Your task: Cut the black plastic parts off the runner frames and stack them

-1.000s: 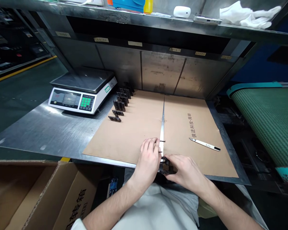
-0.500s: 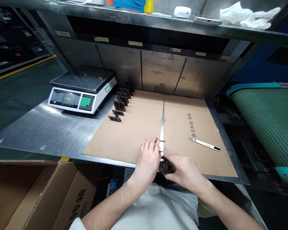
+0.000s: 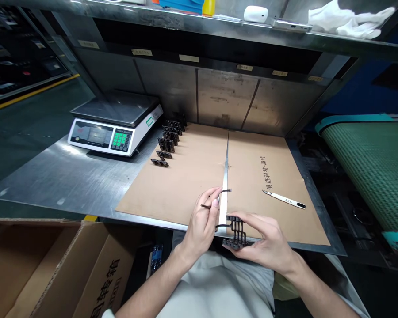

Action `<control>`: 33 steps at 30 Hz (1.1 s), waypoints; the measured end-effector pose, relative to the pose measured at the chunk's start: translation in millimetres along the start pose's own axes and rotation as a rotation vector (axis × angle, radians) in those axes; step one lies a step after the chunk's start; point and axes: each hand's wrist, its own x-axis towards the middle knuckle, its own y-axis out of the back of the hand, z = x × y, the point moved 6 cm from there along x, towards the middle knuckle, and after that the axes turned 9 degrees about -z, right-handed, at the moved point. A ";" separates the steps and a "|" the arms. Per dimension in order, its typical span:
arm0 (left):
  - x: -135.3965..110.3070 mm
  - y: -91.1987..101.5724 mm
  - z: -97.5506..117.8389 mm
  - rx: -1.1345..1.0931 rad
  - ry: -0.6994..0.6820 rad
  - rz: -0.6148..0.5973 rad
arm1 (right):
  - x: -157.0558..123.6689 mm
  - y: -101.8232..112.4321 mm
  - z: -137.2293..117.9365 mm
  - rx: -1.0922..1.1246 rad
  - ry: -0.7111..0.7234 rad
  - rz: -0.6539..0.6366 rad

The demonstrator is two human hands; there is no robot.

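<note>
My right hand (image 3: 268, 238) grips a black slotted plastic part (image 3: 238, 232) between thumb and fingers, just over the cardboard's front edge. Its open ribs face left. My left hand (image 3: 201, 221) is closed on a thin black plastic piece (image 3: 226, 191), whose ends stick out on both sides of the fingers. Another thin dark strip (image 3: 223, 226) runs between the left hand and the slotted part; whether it joins either one I cannot tell. Similar black parts (image 3: 166, 145) stand in a row along the cardboard's left edge.
Brown cardboard (image 3: 192, 176) with a narrow gap covers the metal table (image 3: 53, 176). A white-handled knife (image 3: 284, 199) lies at right. A weighing scale (image 3: 116, 128) stands at back left, a shelf (image 3: 219, 27) overhead. An open carton (image 3: 96, 260) is at lower left, a green conveyor (image 3: 368, 168) at right.
My hands have moved apart. The slotted part, mostly hidden between them before, now shows in my right hand, and the thin black piece has turned with my left hand.
</note>
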 end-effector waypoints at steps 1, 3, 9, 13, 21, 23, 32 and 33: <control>0.0 -1.2 -0.1 -0.036 0.001 0.008 | 0.2 0.5 -1.1 0.012 0.004 0.011; 0.2 -3.5 0.3 -0.100 0.005 0.025 | 0.7 1.2 -3.7 0.029 0.016 0.033; -0.3 -9.4 5.7 -0.293 0.041 0.074 | -0.2 2.1 -9.2 0.075 0.012 0.119; -3.1 -9.1 13.0 -0.371 0.059 0.112 | -1.3 -1.1 -10.3 0.199 -0.013 0.144; -11.1 -4.3 29.6 -0.367 0.112 0.148 | -6.0 -13.7 -11.3 0.481 -0.023 0.170; -13.6 -2.9 32.4 -0.367 0.123 0.154 | -7.0 -16.0 -11.8 0.515 -0.031 0.172; -23.7 -4.2 34.8 -0.420 0.234 0.144 | -12.4 -24.3 -24.8 0.632 -0.136 0.256; -24.8 -4.5 35.0 -0.433 0.245 0.145 | -13.1 -25.0 -26.2 0.634 -0.147 0.263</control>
